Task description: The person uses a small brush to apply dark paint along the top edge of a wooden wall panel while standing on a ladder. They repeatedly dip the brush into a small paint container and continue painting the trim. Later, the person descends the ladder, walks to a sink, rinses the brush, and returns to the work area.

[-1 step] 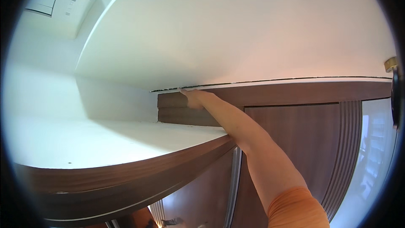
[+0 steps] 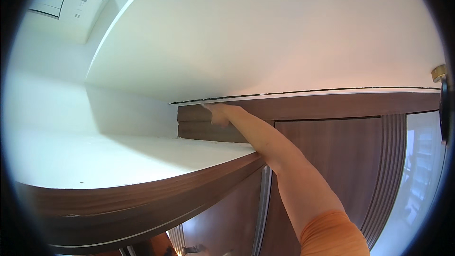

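Note:
My right hand is stretched far forward, its bare arm and orange sleeve coming in from the lower right. The hand is at the top of the brown wood board, just below the narrow dark gap along the edge of the pale ceiling panel. Its fingers look bent together. A small pale bit shows at the fingertips, too small and blurred to name. My left hand is out of view.
A white-topped ledge with a curved brown wood front lies under my arm. Brown cabinet doors stand below on the right. A white wall unit is at the upper left. A brass fitting sits at the right edge.
My right hand has dropped slightly, its fingertips now a little lower against the gap. The rest of the arm has barely moved.

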{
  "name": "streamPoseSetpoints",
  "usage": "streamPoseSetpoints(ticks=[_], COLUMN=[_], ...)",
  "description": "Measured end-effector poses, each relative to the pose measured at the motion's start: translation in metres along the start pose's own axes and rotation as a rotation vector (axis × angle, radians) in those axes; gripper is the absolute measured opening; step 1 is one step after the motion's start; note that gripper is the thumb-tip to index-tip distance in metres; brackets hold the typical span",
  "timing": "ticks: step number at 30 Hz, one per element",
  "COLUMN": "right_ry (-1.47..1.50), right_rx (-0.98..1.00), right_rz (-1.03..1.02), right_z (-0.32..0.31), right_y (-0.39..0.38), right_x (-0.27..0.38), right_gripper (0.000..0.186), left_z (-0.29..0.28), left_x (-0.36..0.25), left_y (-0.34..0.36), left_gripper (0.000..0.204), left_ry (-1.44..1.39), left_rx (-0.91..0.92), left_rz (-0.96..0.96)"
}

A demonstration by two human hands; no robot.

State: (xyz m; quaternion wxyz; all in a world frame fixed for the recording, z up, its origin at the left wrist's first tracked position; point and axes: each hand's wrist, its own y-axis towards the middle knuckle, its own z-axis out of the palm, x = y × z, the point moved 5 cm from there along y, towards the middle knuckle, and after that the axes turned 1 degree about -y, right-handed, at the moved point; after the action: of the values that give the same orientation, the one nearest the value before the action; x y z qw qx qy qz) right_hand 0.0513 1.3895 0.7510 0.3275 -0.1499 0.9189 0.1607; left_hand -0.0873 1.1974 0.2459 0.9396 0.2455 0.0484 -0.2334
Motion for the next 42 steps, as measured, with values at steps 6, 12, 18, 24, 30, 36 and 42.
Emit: streamPoseSetpoints(ticks=[6, 12, 18, 24, 30, 36, 42], right_ry=[0.793, 0.78, 1.295, 1.805, 1.849, 0.987, 1.199], right_rx=[-0.222, -0.769, -1.045, -0.795, -0.014, -0.249, -0.694], right_rz=[-0.122, 0.021, 0.392, 0.766, 0.598, 0.972, 1.068], right_z=[0.011, 0.004, 0.101, 0.262, 0.337, 0.313, 0.31], right_y=[-0.051, -0.183, -0.387, -0.503, -0.555, -0.603, -0.616], right_x=[-0.003, -0.005, 0.015, 0.119, 0.235, 0.25, 0.238], right_gripper=[0.043, 0.02, 0.008, 0.012, 0.081, 0.03, 0.034], left_z=[-0.006, -0.015, -0.044, -0.07, -0.072, -0.097, -0.066], left_x=[0.002, 0.002, -0.014, -0.038, -0.107, -0.174, -0.154], left_y=[0.004, 0.008, 0.018, 0.037, 0.089, 0.125, 0.129], left_gripper=[0.049, 0.047, 0.045, 0.073, 0.072, 0.077, 0.07], left_ry=[-0.21, -0.565, -0.95, -1.087, 0.146, 1.569, 1.758], left_rx=[-0.005, 0.022, 0.131, 0.11, 0.192, -0.347, -0.448], left_rz=[-0.04, -0.093, -0.2, 0.048, 0.281, 0.526, 0.566])
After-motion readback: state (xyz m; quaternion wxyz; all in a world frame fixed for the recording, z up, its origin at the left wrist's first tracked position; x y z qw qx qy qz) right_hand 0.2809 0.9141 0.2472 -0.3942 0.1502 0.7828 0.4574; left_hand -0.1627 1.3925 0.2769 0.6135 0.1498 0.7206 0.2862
